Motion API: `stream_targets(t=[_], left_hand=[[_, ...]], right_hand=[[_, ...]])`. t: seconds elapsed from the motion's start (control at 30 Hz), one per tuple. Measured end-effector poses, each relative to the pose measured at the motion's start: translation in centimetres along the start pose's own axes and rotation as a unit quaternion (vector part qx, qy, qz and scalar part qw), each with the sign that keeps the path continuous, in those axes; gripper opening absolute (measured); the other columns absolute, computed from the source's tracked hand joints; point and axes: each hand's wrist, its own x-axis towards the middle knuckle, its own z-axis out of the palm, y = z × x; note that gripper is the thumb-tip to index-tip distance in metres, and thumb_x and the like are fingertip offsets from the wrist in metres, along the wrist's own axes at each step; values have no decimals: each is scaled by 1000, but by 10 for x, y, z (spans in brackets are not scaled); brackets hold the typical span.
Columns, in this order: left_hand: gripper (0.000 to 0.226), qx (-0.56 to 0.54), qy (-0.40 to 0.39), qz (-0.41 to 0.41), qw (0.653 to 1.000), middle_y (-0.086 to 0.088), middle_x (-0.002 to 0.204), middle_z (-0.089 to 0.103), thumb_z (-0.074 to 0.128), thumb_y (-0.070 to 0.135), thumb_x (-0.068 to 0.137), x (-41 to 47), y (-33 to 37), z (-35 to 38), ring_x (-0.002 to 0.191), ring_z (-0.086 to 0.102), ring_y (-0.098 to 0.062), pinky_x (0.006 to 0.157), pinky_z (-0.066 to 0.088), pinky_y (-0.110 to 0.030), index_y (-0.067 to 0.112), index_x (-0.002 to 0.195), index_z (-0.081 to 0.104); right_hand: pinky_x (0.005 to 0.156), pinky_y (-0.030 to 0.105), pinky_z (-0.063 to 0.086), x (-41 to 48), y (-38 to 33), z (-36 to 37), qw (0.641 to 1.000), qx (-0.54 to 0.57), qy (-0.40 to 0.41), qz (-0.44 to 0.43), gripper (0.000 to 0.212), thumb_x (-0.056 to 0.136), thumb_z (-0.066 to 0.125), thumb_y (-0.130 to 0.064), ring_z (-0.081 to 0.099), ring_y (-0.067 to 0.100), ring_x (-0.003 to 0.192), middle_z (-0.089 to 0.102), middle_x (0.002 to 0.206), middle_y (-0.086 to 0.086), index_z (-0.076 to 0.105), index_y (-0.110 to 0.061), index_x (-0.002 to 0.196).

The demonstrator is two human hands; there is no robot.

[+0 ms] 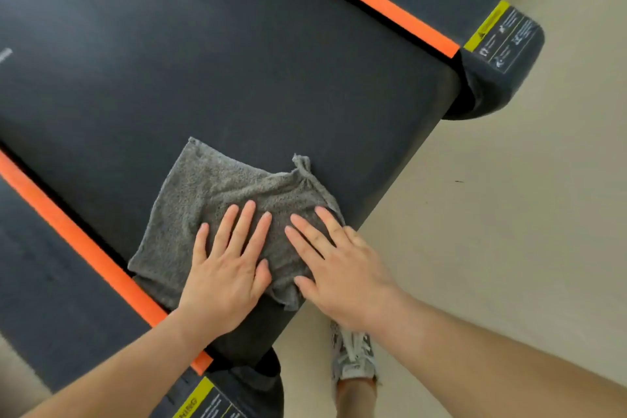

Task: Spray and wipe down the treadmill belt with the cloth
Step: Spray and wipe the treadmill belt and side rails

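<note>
1. Both hands are on the cloth (217,200), which lies spread on the treadmill belt (237,61) near its rear end, one edge touching the near orange strip (78,241).
2. The left hand (224,268) presses flat, fingers (242,224) straight and slightly fanned, gripping nothing. The right hand (342,268) lies the same way just beside it, likely to spread pressure over a wide patch.
3. The cloth is flattened rather than bunched, which probably lets each pass cover more belt.
4. No spray bottle is in view.
5. The near yellow label (193,404) shows part of "WARNING". The far corner label (498,34) has print and pictograms too blurred to read.
6. A shoe (353,353) stands on the floor (509,214) behind the belt.
</note>
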Motion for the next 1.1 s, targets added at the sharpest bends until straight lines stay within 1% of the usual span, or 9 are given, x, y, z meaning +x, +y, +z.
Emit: stream_targets(t=[0.1,0.27,0.37,0.5,0.63,0.77,0.87,0.97,1.1], left_hand=[[65,-5,16,13,1000,-7,164,15,25,49,99,35,27,-12,152,11,-27,117,12,-54,20,157,21],[64,-44,35,36,998,-6,165,16,26,48,99,163,112,-35,152,13,-25,118,16,-56,20,157,21],[66,-38,35,62,997,-6,165,16,21,49,99,227,154,-46,152,13,-25,119,13,-56,18,157,21],[69,0,39,57,998,-4,165,16,18,50,97,280,199,-53,152,14,-23,120,11,-54,17,157,19],[66,40,74,53,995,-1,165,17,27,48,99,298,210,-48,152,16,-22,120,13,-53,18,157,19],[64,13,63,68,996,2,164,21,25,50,98,269,190,-50,151,20,-19,118,19,-49,22,156,27],[67,-36,42,-37,998,7,165,9,16,60,99,222,141,-45,151,3,-10,120,8,-40,29,158,17],[69,-49,14,-149,987,10,164,-7,0,67,95,183,91,-46,150,-11,-9,121,4,-45,36,156,-2],[69,-64,18,-227,972,7,163,-9,2,63,95,172,83,-46,151,-8,-16,121,5,-53,32,156,-4]], right_hand=[[116,46,32,4,25,-8,997,20,33,65,70,95,25,-53,24,26,150,25,161,2,29,-15,154],[120,43,11,24,122,-42,976,38,104,186,72,97,18,-45,12,28,152,13,164,12,13,-4,157],[125,39,4,34,178,-59,962,137,91,219,71,98,18,-36,-5,27,154,-5,166,15,-5,-2,156],[118,19,-3,39,226,-71,909,318,125,237,63,104,29,-11,-6,19,153,-9,166,12,-5,-4,157],[122,23,0,47,236,-70,868,413,161,225,65,103,30,-4,-4,15,153,-10,166,8,-7,-7,157],[118,25,-11,41,214,-61,919,308,174,175,68,97,28,-11,-14,24,152,-13,165,12,-4,-4,157],[122,42,-2,38,188,-68,977,149,140,60,70,93,22,-31,-13,20,153,-7,167,4,6,-10,159],[121,42,-10,64,158,-79,992,84,87,-37,64,105,24,-41,-17,16,151,-11,167,1,2,-15,159],[121,42,-10,95,148,-86,995,-11,50,-81,68,105,20,-49,-17,20,152,-13,166,2,-3,-15,159]])
